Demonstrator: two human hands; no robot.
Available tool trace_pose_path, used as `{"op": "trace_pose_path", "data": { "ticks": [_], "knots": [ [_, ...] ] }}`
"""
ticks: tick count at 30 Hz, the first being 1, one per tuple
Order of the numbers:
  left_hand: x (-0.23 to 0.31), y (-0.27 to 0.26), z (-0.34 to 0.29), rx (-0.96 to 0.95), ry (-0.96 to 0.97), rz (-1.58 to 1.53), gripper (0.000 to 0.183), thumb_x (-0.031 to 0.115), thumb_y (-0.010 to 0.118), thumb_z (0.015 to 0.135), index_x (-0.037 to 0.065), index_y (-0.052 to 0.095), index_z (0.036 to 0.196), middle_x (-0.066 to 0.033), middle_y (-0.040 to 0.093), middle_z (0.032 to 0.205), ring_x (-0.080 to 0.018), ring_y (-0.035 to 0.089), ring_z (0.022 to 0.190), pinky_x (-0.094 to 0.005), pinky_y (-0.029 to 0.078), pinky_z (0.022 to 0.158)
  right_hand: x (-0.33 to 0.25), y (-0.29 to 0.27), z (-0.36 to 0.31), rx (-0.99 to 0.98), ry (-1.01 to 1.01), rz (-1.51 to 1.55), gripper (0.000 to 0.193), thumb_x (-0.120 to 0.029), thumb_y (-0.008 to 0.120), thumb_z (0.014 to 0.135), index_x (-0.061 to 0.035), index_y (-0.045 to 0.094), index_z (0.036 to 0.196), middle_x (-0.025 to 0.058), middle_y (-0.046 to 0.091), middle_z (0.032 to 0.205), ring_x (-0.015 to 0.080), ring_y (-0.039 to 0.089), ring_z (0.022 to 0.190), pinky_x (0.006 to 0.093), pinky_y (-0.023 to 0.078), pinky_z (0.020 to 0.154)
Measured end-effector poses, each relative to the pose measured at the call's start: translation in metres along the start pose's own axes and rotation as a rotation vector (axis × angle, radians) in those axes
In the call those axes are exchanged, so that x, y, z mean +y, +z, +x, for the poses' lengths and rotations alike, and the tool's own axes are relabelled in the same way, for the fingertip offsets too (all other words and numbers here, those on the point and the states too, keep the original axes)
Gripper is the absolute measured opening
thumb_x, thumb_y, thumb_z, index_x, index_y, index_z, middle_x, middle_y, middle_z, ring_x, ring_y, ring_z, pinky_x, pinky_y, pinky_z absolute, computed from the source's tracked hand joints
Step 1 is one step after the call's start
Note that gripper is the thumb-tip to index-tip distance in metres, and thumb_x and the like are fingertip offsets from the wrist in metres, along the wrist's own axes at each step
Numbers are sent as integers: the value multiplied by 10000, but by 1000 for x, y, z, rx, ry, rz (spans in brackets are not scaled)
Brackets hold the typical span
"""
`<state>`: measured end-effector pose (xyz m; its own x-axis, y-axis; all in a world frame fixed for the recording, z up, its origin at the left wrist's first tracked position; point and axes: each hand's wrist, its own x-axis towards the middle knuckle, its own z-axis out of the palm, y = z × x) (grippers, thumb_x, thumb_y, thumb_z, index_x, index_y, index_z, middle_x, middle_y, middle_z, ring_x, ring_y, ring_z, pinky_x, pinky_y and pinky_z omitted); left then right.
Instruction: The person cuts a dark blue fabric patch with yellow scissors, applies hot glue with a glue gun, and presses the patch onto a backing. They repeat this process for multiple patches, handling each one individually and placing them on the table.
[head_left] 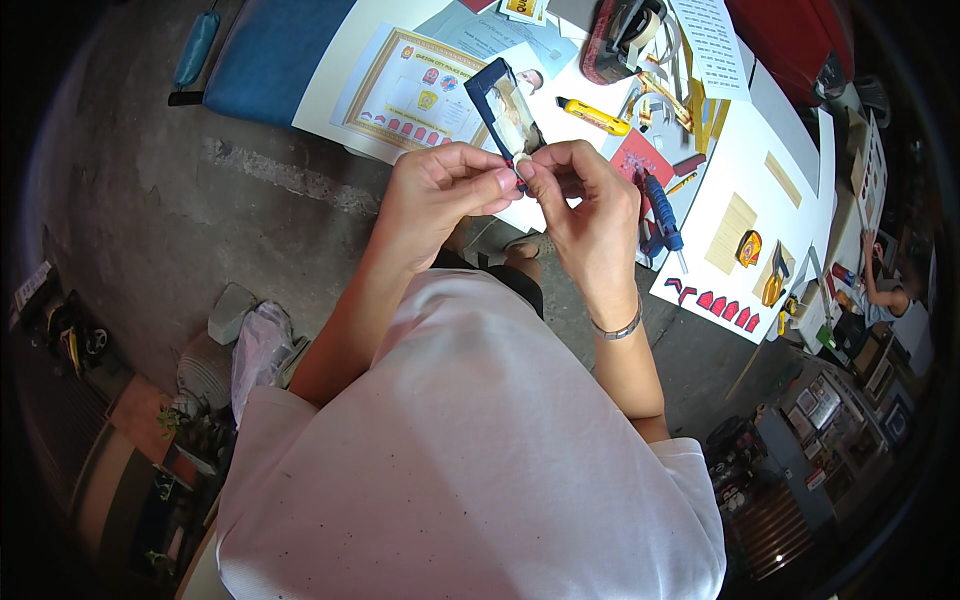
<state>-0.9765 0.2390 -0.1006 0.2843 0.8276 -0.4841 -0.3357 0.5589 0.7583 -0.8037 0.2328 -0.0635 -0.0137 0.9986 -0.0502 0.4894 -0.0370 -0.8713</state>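
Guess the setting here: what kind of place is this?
Likely a small craft or framing workshop, on a rough concrete floor. A white worktable is strewn with paper cutouts, a yellow utility knife and a printed certificate. Both hands, left and right, pinch a small dark-framed photo card.

Left hand (pixel 440 190) and right hand (pixel 585 205) pinch small dark-blue framed photo card (pixel 505 110), tilted | yellow utility knife (pixel 593 116) lies beyond on white table (pixel 770 140) | blue-handled tool (pixel 662 212) beside right hand.

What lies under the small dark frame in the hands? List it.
Under the frame lie white sheets and the edge of a gold-bordered certificate. Left hand and right hand cover its lower corner and whatever is below it.
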Motion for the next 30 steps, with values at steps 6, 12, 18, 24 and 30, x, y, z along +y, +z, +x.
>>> {"op": "trace_pose_path", "data": {
  "ticks": [6, 12, 18, 24, 30],
  "knots": [
    [0, 3, 6, 15, -10, 3, 137, 75, 700, 957, -50, 681, 1009, -125, 731, 950, -158, 725, 863, -265, 622, 766, -2, 2, 3, 38, -104, -57, 106, -28, 729, 908, 30, 660, 964, 100, 718, 856, 141, 691, 695, 265, 531, 605],
    [-7, 14, 7, 92, 53, -13, 128, 80, 696, 962, -44, 674, 988, -124, 727, 926, -165, 730, 833, -277, 626, 752, 0, -2, -6, 194, -6, -150, 264, -51, 695, 934, 21, 557, 1146, 134, 609, 753, 214, 648, 634, 332, 503, 552],
    [-12, 21, 12, 134, 107, -75, 120, 54, 694, 958, -56, 663, 994, -128, 722, 923, -161, 724, 849, -291, 629, 736, 15, 7, -14, 96, 316, 474, 243, -129, 705, 967, 6, 569, 1116, 42, 628, 853, 101, 648, 730, 232, 537, 585],
    [-18, 30, 11, 160, 199, -10, 122, 63, 724, 938, -48, 688, 975, -87, 711, 894, -114, 684, 791, -263, 613, 697, 22, 6, -15, 2, 425, 630, 212, -150, 708, 968, 15, 606, 1055, 46, 676, 841, 112, 679, 750, 233, 571, 616],
    [-19, 31, 11, 168, 224, 71, 122, 79, 737, 934, -37, 702, 948, -58, 701, 842, -85, 655, 746, -236, 574, 655, 24, 6, -13, 1, 424, 722, 154, -126, 688, 980, 16, 628, 984, 33, 669, 762, 80, 643, 667, 225, 527, 575]
  ]
}}
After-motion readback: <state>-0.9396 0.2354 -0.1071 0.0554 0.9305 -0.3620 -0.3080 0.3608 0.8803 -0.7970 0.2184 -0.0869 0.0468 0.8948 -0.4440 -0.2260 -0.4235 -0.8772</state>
